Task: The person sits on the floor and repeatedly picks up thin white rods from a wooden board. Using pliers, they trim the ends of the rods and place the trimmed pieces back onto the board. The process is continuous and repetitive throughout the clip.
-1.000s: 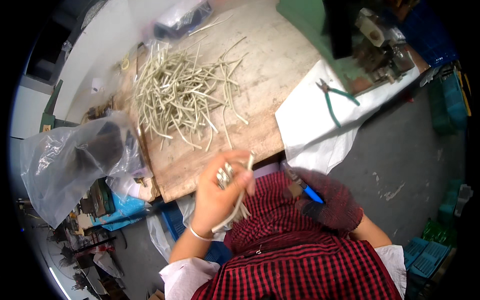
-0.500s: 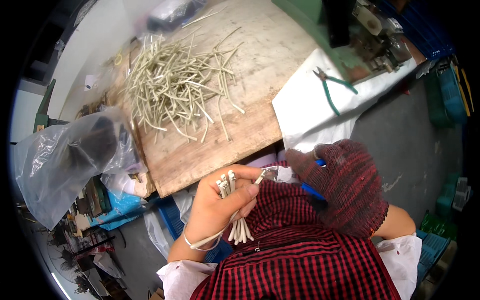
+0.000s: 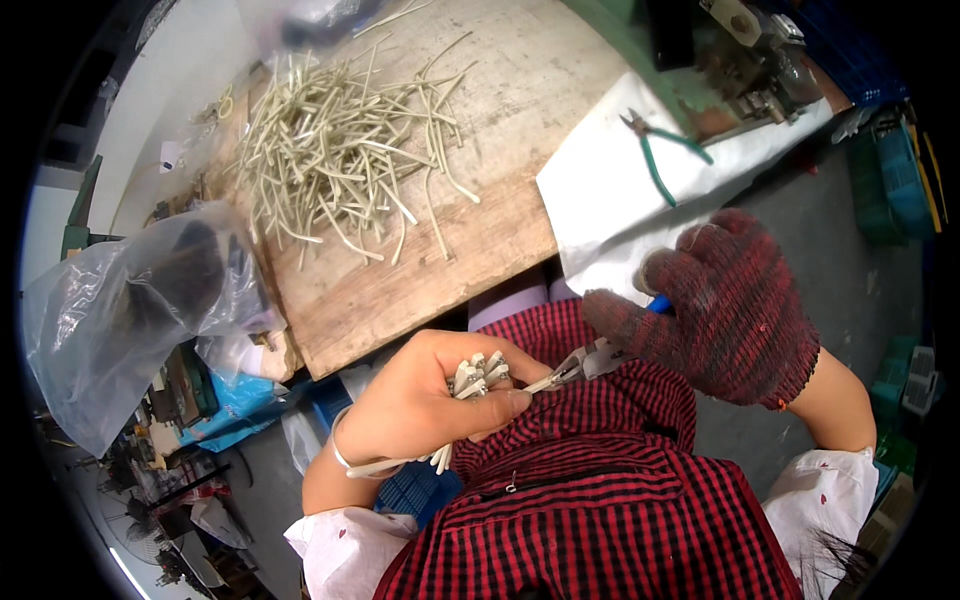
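My bare left hand (image 3: 415, 395) is wrapped round a bundle of cream-white sleeved wires (image 3: 482, 372) with small metal ends pointing up between thumb and fingers. One single wire (image 3: 541, 383) sticks out to the right from between thumb and forefinger. At its tip are the silver jaws of a pair of pliers (image 3: 570, 368); whether they bite on it is too small to tell. My right hand (image 3: 735, 305), in a dark red and black knitted glove, is closed round the pliers' blue handles, which it mostly hides. White wrapping covers the pliers near the jaws.
A heap of loose cream wires (image 3: 330, 150) lies on the wooden table (image 3: 500, 235). Green-handled cutters (image 3: 660, 160) rest on a white sheet (image 3: 590, 190) beside a green machine (image 3: 690, 110). A clear plastic bag (image 3: 130, 310) hangs at the left. Blue crates stand at the right.
My right hand has moved right and slightly up with the pliers. My left hand has turned, so the metal ends in the bundle now show more, and one wire points toward the pliers.
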A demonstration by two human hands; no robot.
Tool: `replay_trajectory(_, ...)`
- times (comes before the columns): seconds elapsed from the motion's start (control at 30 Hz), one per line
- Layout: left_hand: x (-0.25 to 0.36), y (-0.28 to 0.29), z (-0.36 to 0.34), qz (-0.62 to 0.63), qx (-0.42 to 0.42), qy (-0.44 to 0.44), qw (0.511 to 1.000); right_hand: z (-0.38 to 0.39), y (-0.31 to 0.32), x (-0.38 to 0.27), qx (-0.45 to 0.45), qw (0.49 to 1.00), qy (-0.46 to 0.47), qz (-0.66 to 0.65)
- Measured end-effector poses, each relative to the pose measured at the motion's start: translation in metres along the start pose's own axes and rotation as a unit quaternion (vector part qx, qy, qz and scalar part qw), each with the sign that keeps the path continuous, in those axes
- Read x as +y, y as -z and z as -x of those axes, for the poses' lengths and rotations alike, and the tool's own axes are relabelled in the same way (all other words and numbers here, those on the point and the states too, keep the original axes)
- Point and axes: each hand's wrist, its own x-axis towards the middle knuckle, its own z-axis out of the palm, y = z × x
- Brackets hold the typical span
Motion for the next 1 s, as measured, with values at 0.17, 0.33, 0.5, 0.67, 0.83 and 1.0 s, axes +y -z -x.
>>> replay_trajectory(0.17,0.002,-0.003,0.001,-0.067,0.014,-0.020,0.997,0.002,0.006,-0.004,-0.050,0.999,-0.001,0.005)
replay_trajectory(0.33,-0.005,0.002,0.003,0.018,-0.035,-0.021,0.999,0.006,0.002,-0.002,-0.046,0.994,0.019,-0.093)
replay_trajectory(0.5,-0.002,-0.001,0.003,0.095,0.009,-0.019,0.995,0.012,-0.033,-0.006,0.070,0.980,-0.033,-0.182)
replay_trajectory(0.67,-0.004,0.003,-0.004,0.019,0.007,-0.040,0.999,0.007,-0.017,-0.008,0.006,0.999,-0.021,-0.031)
replay_trajectory(0.83,-0.023,0.010,-0.011,0.173,-0.122,-0.009,0.977,0.014,-0.020,-0.003,-0.046,0.973,-0.050,-0.222)
replay_trajectory(1.0,-0.033,0.039,-0.031,-0.366,0.162,-0.343,0.850,0.054,-0.067,-0.027,0.013,0.843,-0.302,-0.444)
